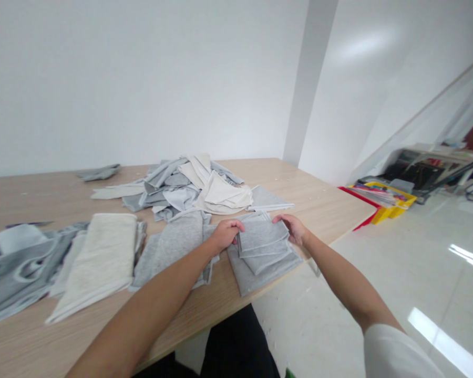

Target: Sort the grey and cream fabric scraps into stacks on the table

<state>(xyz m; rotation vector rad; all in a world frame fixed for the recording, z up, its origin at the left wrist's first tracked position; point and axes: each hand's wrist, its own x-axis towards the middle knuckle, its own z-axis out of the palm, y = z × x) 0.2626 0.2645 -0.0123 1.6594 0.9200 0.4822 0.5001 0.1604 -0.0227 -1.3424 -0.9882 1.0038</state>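
Between my two hands is a grey fabric piece (262, 236) with pale stitched edges, on top of several similar pieces stacked near the table's front edge. My left hand (226, 234) pinches its left upper corner between thumb and fingers. The right upper corner is gripped by my right hand (290, 228), its fingers partly behind the cloth. Under it, a larger grey cloth (249, 281) lies flat on the wood. Left of my left hand rests a stack of grey fabric pieces (177, 244), partly covered by my forearm.
A heap of grey and cream fabric (189, 184) rises behind my hands on the wooden table (315, 197). Cream cloth (106, 252) and grey garments (27, 265) lie to the left. A yellow crate (402, 207) stands on the floor beyond the right edge.
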